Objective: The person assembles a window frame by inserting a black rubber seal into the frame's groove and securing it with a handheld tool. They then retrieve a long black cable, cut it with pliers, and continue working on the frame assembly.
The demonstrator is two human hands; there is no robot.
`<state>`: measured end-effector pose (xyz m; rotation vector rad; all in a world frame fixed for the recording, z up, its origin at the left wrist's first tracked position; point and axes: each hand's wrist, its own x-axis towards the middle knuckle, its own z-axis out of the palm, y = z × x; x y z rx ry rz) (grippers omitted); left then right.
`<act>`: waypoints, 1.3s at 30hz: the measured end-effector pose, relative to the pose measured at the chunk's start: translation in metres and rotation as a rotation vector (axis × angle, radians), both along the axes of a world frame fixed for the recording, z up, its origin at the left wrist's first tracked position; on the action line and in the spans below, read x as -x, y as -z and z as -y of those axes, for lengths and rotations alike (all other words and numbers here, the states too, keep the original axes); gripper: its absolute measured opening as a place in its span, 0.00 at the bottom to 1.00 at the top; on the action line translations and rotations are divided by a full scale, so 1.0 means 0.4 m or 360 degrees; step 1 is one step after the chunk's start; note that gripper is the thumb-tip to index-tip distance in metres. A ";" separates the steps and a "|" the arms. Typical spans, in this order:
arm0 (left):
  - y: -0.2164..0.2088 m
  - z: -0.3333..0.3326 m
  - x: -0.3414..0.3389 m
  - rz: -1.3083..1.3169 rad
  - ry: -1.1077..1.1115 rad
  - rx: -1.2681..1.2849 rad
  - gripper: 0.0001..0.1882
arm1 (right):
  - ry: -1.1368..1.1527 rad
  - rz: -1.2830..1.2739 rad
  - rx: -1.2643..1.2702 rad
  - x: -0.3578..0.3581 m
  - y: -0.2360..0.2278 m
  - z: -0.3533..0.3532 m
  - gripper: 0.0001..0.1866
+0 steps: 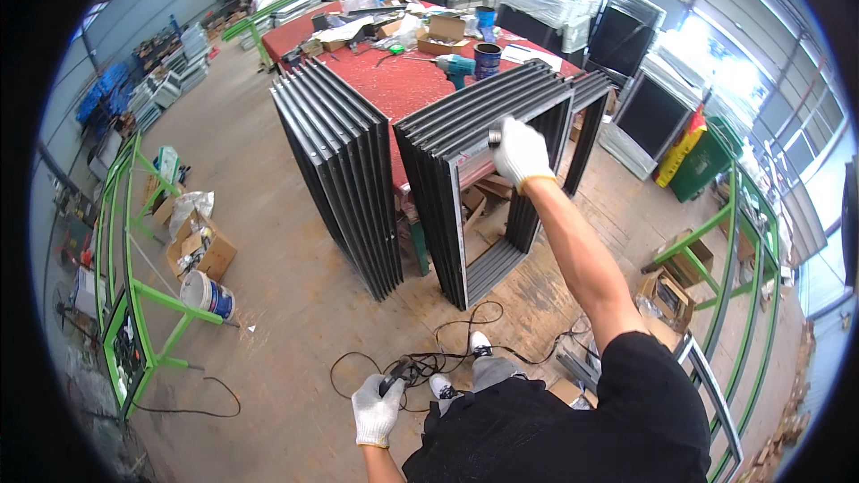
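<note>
Two stacks of dark metal frames stand upright against a red-topped table (416,80), the left stack (335,143) and the right stack (488,107). My right hand (523,156), in a white glove, reaches out over the top rail of the nearest frame in the right stack. Its fingers are closed round a small dark object with a metallic look (494,137), too small to name. Low in front of me, my gloved left hand (376,413) is closed on a short black object (390,385). Its kind is unclear, and the black cable (429,367) lies behind it.
A teal power drill (455,65), a blue can (487,61) and a cardboard box (445,31) are on the table. Cable loops lie around my feet. Green metal racks (183,322) flank both sides. A white bucket (206,295) stands left, a green bin (707,156) right.
</note>
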<state>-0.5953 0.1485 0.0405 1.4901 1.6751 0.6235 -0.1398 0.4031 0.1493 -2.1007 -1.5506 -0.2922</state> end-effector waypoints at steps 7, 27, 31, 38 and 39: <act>-0.052 -0.006 -0.080 -0.0147 -0.0233 0.0081 0.18 | 0.0099 -0.0121 0.0406 -0.031 -0.135 -0.339 0.17; -0.293 -0.145 -0.057 -0.0061 -0.0405 -0.0213 0.15 | -0.2048 -0.1463 0.0895 0.249 -0.092 0.197 0.11; -0.206 -0.084 0.213 -0.0107 -0.0853 -0.0244 0.08 | -0.1355 -0.1244 0.0536 0.023 -0.170 0.220 0.07; -0.071 0.008 0.620 0.0122 -0.1109 -0.0353 0.07 | -0.0223 -0.1067 -0.0490 -0.174 -0.216 0.391 0.17; -0.032 0.006 0.655 0.0166 -0.1096 -0.0433 0.06 | -0.0179 -0.0987 -0.0609 -0.187 -0.214 0.423 0.18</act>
